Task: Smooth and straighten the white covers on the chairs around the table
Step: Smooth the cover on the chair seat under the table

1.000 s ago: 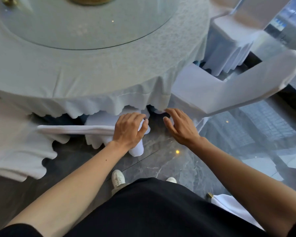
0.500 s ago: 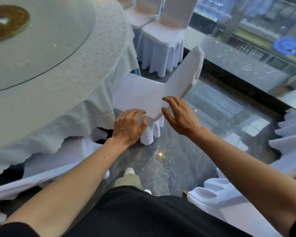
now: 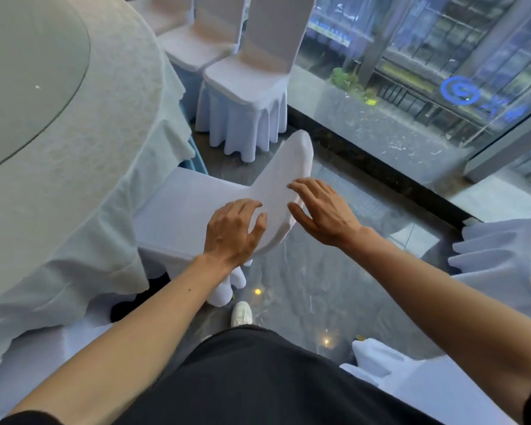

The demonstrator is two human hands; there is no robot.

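Chair cover [image 3: 181, 210] about to get smoothed, easy to skew
Left hand [image 3: 233, 233] is spread over the back corner of the seat, right hand [image 3: 324, 211] is splayed at the side edge of the backrest, fingers slightly bent on both, neither holding any fabric, can't tell how hard they press. It sits just beside the table [image 3: 114, 124], seat front right up against its hanging cloth. Risk imo: tug one side harder and the cover twists off-centre or the skirt rucks up, and a heavy push could shove the whole thing into that cloth
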